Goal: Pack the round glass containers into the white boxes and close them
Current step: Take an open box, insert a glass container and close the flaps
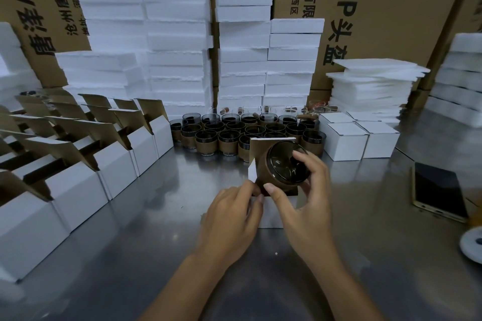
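A round smoked-glass container (284,167) with a brown sleeve is tilted over the mouth of an open white box (271,212) at the table's middle. My right hand (305,203) grips the container by its rim and side. At the box's left edge my left hand (234,214) pinches the cardboard wall. The box's lid flap (263,144) stands up behind the container. Behind it, several more glass containers (234,133) stand in a cluster.
Rows of open white boxes (78,164) with raised flaps fill the left side. Closed white boxes (362,138) sit at the right of the cluster. Foam stacks (177,60) and brown cartons rise behind. A phone (438,190) lies on the steel table (156,242) at right.
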`<state>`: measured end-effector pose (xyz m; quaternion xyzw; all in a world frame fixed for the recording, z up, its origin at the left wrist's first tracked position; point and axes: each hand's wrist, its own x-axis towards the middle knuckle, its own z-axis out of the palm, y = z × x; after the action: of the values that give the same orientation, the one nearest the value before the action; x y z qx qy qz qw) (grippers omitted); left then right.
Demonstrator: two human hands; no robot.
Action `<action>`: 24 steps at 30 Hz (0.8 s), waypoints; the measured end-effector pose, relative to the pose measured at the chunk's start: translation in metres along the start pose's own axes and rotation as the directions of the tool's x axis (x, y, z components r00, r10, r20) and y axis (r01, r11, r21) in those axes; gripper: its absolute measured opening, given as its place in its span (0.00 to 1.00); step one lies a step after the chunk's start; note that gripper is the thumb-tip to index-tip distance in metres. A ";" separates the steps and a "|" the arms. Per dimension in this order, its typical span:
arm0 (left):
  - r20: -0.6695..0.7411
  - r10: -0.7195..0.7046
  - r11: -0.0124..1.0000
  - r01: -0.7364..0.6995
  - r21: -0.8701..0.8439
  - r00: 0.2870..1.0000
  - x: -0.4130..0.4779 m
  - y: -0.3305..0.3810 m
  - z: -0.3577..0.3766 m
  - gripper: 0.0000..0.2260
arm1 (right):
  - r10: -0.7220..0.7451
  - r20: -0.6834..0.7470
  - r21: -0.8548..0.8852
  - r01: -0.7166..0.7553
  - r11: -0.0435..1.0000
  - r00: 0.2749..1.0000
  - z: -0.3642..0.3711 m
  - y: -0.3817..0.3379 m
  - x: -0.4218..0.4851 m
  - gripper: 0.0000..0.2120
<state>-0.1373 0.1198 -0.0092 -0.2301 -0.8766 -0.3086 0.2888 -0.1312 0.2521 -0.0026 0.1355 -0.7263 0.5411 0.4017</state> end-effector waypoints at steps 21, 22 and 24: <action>0.016 0.064 0.991 -0.061 -0.123 0.998 0.000 -0.002 -0.002 0.08 | -0.138 0.262 -0.281 0.212 0.936 0.955 -0.007 0.004 0.000 0.11; 0.016 0.070 0.990 -0.067 -0.126 0.997 0.000 -0.002 -0.003 0.09 | -0.140 0.260 -0.280 0.213 0.936 0.955 -0.007 0.004 0.000 0.12; 0.014 0.078 0.989 -0.075 -0.131 0.997 0.000 -0.002 -0.003 0.09 | -0.128 0.254 -0.277 0.199 0.940 0.959 -0.006 0.003 0.003 0.11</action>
<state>-0.1374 0.1163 -0.0080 -0.2847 -0.8480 -0.3515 0.2763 -0.1325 0.2599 -0.0020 0.1956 -0.8280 0.3698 0.3734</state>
